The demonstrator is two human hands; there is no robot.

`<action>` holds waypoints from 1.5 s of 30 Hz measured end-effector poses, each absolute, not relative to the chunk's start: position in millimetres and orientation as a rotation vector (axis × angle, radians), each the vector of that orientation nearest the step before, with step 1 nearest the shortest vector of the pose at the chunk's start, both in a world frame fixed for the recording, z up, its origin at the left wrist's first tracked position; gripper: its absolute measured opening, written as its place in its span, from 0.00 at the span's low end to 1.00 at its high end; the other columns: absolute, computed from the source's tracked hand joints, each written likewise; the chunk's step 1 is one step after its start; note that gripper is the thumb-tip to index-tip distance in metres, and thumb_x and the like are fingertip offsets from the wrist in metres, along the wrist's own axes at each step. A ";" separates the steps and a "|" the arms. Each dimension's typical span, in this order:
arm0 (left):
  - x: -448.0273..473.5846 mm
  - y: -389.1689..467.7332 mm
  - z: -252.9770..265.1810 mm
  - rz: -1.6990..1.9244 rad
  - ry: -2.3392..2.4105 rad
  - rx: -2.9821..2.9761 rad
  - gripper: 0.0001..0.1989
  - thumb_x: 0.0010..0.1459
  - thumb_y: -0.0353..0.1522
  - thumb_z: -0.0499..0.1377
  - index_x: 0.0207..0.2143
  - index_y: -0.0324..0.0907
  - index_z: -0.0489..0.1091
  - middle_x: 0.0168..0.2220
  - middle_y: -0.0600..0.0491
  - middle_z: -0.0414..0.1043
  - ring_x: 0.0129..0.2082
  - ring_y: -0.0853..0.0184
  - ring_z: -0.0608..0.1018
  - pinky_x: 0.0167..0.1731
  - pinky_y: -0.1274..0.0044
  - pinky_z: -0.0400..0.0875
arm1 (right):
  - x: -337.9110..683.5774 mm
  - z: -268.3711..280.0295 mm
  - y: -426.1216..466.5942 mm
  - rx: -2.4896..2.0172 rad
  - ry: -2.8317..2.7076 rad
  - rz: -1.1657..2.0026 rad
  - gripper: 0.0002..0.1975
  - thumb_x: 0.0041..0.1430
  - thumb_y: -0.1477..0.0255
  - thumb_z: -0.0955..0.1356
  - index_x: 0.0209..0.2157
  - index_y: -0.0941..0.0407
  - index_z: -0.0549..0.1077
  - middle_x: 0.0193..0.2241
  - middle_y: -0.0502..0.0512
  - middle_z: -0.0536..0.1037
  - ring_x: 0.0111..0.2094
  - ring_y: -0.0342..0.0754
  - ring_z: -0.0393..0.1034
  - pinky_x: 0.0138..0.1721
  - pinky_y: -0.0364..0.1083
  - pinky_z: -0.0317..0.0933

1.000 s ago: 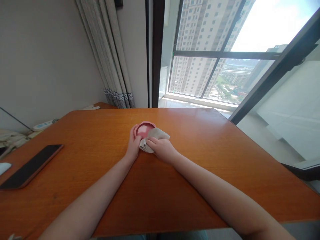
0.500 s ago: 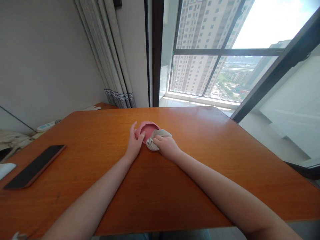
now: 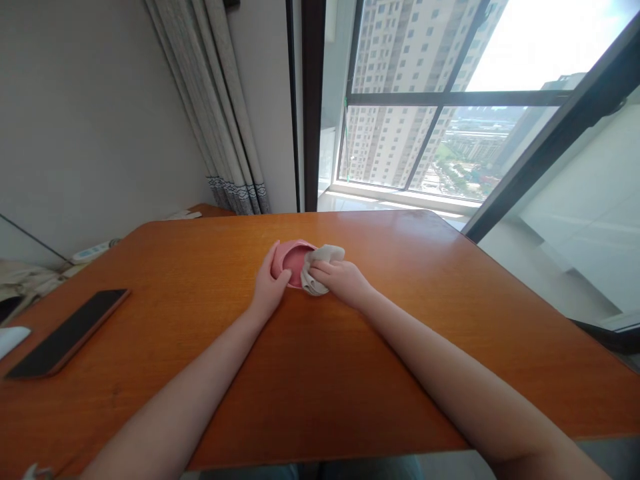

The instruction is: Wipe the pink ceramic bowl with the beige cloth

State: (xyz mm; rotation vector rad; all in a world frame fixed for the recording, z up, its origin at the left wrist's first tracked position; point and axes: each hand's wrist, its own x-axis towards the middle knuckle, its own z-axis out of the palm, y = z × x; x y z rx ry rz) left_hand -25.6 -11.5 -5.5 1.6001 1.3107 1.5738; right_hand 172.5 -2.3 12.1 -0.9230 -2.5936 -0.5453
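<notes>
A pink bowl [image 3: 294, 261] is near the middle of the wooden table, its open side turned toward me. My left hand [image 3: 269, 283] grips it by the left side, with the thumb at the near rim and the fingers round the outside. A crumpled light grey cloth [image 3: 327, 253] is bunched in my right hand [image 3: 343, 281] and pressed to the bowl's right rim. The cloth covers that part of the bowl. Some fingertips of the right hand are hidden in its folds.
The wooden table [image 3: 410, 333] has a long black pad [image 3: 70, 333] with a reddish edge at the left. A white object [image 3: 13, 340] lies beside that pad. Beyond the far edge are a grey curtain [image 3: 215, 113] and a large window [image 3: 440, 100].
My right hand and the cloth have shifted slightly up and right along the bowl's rim. The fingers of my left hand have closed in nearer to the bowl.
</notes>
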 end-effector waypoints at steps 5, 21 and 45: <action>-8.0 -16.7 -10.4 1.592 1.212 1.448 0.41 0.49 0.35 0.62 0.63 0.46 0.46 0.64 0.46 0.49 0.63 0.59 0.57 0.61 0.66 0.53 | 166.5 7.8 -4.5 -0.977 -2.570 -0.480 0.11 0.62 0.77 0.59 0.37 0.57 0.72 0.36 0.54 0.74 0.26 0.41 0.62 0.24 0.45 0.48; -9.3 -21.1 -4.5 1.575 1.243 1.474 0.42 0.49 0.34 0.62 0.63 0.45 0.45 0.65 0.46 0.48 0.64 0.58 0.54 0.62 0.67 0.50 | 171.4 2.5 1.5 -0.877 -2.536 -0.452 0.11 0.63 0.76 0.59 0.39 0.57 0.72 0.37 0.56 0.73 0.31 0.42 0.64 0.30 0.42 0.55; -3.9 -14.6 -16.1 1.668 1.161 1.225 0.24 0.49 0.29 0.54 0.50 0.44 0.58 0.53 0.48 0.62 0.54 0.63 0.68 0.55 0.68 0.62 | 160.3 7.3 -7.1 -0.729 -2.523 -0.566 0.11 0.64 0.78 0.57 0.36 0.57 0.70 0.32 0.53 0.72 0.27 0.44 0.58 0.30 0.45 0.52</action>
